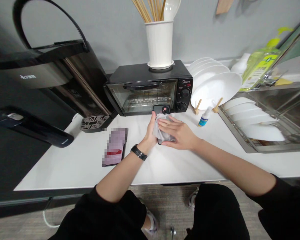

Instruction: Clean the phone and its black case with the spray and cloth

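My left hand (150, 131) grips a dark phone (158, 108) from its left side, thumb along the edge. The phone's camera corner shows at the top, and most of its back is covered. Over it lies a crumpled light grey cloth (161, 132), pressed down by the fingers of my right hand (183, 135). Both hands are above the white counter, in front of the toaster oven (146, 96). To their right stands a small spray bottle (204, 117) with a blue label. On the left lies a flat dark-edged rectangular item (116, 146), its face blurred out.
A black drink dispenser (95, 123) and a dark bottle-shaped object (32, 126) are at left. A white cup (160, 43) of chopsticks stands on the oven. White plates (215, 90) lean in a wooden rack, beside a sink (251, 146) with bowls and a green soap bottle (258, 66).
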The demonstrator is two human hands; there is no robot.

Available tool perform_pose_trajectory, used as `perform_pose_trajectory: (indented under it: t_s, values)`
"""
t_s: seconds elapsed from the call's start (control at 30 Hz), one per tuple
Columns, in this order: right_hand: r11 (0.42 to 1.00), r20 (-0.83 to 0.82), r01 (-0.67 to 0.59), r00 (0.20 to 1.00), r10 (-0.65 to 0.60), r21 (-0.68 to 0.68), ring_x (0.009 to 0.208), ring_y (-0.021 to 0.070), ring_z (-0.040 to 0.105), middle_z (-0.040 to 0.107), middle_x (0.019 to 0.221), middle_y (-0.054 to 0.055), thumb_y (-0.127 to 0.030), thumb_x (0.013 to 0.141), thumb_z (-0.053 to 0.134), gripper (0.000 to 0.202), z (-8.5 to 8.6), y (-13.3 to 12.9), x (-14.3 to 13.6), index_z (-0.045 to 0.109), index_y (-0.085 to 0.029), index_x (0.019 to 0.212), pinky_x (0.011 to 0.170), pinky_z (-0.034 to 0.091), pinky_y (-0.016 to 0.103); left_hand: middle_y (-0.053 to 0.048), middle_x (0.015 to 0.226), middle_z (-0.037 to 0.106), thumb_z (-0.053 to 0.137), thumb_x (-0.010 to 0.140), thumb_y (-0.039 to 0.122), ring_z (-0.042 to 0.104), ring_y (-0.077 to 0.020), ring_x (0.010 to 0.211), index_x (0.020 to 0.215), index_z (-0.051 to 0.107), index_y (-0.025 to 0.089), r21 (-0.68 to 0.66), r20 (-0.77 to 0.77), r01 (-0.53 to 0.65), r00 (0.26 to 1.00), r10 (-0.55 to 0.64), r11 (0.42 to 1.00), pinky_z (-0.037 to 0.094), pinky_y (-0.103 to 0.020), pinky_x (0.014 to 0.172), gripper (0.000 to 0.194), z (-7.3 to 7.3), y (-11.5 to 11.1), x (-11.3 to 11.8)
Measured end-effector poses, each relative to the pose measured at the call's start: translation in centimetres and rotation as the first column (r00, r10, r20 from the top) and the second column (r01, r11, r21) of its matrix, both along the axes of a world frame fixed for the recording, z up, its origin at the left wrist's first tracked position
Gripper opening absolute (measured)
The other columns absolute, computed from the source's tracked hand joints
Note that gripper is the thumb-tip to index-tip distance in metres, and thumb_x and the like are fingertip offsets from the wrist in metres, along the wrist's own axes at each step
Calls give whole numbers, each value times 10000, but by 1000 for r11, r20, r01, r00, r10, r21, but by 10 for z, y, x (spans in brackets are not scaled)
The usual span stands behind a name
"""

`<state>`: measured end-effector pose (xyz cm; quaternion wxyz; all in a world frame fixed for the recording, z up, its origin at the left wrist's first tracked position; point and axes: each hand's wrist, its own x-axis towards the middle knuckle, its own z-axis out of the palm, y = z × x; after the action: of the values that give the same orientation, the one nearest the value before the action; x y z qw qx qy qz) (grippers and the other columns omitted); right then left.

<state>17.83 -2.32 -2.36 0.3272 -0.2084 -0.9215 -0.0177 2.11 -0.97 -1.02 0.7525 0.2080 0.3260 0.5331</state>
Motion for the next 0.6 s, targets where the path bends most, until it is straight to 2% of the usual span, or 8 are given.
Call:
perform_pose_trajectory:
  t_s: [0.03,0.1,0.17,0.23,0.3,0.4,0.5,0.6]
  values:
    - [998,7,-60,998,60,11,1400,258,586,645,1447,148,-616,1008,510,624,0,-3,-2,620,-154,1413,1257,367,542,-109,1004,806,343,1049,639,786,-269,984,1137,738,164,26,1,9,1000,-9,1000,617,-403,940,624,3,2,-5]
    - [992,2,-120,993,120,38,1326,212,650,712,1365,88,-543,1032,515,486,0,-7,-5,685,-198,1329,1266,365,490,-97,1018,804,244,1053,663,786,-270,987,1167,731,189,154,1,-52,999,52,987,627,-409,920,689,9,5,-12]
    - [997,-32,-53,998,55,59,1256,192,697,756,1290,57,-439,1056,507,374,2,-9,-5,730,-212,1253,1284,336,474,-85,1076,802,223,1064,641,773,-260,1047,1257,709,211,262,17,-116,993,116,958,617,-396,951,677,12,6,-15]
    - [994,-59,95,994,-92,54,1250,211,702,760,1280,66,-385,1067,488,359,4,-8,-3,737,-201,1247,1303,284,513,-80,1167,790,233,1074,616,749,-253,1126,1365,663,231,279,15,-126,992,126,952,590,-397,1010,646,11,5,-12]
    - [972,-43,234,972,-232,28,1353,263,628,699,1380,106,-425,1066,472,432,6,-4,1,686,-171,1342,1313,222,578,-86,1264,764,265,1072,615,717,-262,1202,1432,622,235,233,-33,-91,994,101,968,553,-418,1071,633,8,2,-6]
    - [937,9,349,937,-349,-18,1474,320,495,574,1514,185,-529,1065,409,626,5,2,4,547,-87,1488,1311,179,622,-96,1315,743,367,1054,618,684,-275,1264,1435,626,211,122,-175,-22,984,44,992,504,-416,1134,614,2,-2,4]
    - [925,51,374,927,-372,-58,1503,344,449,491,1561,262,-622,1050,351,793,0,6,3,465,3,1524,1301,238,597,-92,1302,751,418,1045,605,672,-280,1285,1414,648,209,64,-260,38,965,-20,997,474,-403,1166,588,-3,-3,7]
    - [940,78,328,944,-321,-92,1540,370,378,419,1601,285,-706,1008,370,918,-5,8,2,406,35,1548,1295,258,597,-86,1284,759,410,1055,580,634,-278,1340,1355,694,213,75,-259,44,966,-24,996,436,-389,1201,552,-4,-1,5]
